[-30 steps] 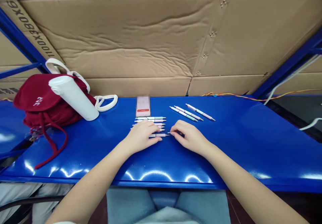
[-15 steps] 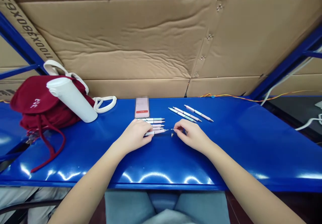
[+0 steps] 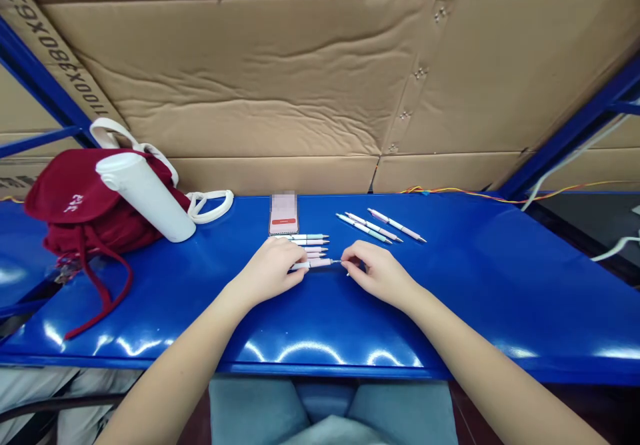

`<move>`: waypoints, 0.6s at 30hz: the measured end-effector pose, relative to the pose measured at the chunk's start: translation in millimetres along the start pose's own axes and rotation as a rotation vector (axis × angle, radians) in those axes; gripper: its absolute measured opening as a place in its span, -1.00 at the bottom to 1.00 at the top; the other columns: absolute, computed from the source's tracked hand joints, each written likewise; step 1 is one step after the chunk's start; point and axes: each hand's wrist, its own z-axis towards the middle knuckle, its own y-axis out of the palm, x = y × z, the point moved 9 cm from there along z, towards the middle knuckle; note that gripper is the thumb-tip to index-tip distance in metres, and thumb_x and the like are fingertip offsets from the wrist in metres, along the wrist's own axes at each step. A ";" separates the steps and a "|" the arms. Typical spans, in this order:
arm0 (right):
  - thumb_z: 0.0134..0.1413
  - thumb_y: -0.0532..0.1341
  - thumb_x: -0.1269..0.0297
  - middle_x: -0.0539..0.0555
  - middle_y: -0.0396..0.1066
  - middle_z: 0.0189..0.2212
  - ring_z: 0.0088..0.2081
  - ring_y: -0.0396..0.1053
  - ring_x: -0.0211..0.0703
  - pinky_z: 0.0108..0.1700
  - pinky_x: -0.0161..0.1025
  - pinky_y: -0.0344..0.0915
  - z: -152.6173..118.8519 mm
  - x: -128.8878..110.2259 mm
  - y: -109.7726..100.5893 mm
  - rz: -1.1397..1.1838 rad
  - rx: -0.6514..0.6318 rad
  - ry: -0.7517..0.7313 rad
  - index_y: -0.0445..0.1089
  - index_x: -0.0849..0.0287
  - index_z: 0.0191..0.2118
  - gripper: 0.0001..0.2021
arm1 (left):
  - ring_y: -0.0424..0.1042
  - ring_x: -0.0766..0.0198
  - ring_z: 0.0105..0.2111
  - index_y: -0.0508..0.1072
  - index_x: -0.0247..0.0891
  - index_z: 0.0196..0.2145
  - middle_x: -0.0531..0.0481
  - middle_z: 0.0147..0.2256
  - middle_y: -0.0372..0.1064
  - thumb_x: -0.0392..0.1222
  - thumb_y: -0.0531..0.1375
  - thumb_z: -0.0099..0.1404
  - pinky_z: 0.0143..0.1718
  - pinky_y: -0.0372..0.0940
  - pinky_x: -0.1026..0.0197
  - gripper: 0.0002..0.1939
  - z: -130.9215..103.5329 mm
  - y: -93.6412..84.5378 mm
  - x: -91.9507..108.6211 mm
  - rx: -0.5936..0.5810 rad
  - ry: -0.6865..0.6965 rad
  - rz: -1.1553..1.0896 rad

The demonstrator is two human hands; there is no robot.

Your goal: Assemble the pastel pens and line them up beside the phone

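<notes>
Pens (image 3: 398,226): smooth plastic, approx. semi-gloss; tips metal-look. Table (image 3: 380,318): v. glossy, smooth, mat'l unclear. Bag (image 3: 63,188): matt cloth, soft folds. Bottle (image 3: 150,198): smooth, satin; plastic or coated metal, can't tell. Backing (image 3: 250,78): matt cardbd, creased.

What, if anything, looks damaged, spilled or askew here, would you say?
The cardboard behind the blue tabletop looks creased, rippled rather than flat. Three pens lie slantwise beyond the right hand, unlike the row of pens by the left hand, which lies nearly straight across. Nothing looks spilled.
</notes>
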 end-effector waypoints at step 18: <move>0.05 0.11 0.35 0.03 0.38 -0.47 -0.49 0.30 -0.26 -0.44 -0.30 0.26 0.3 6.4 -0.4 0.217 0.085 0.103 0.36 0.16 -0.40 -0.90 | 0.36 0.19 -0.27 0.45 -0.22 -0.34 -0.02 -0.32 0.44 -0.16 0.08 0.27 -0.15 0.20 0.14 -0.84 -0.9 3.5 4.4 0.009 0.037 -0.012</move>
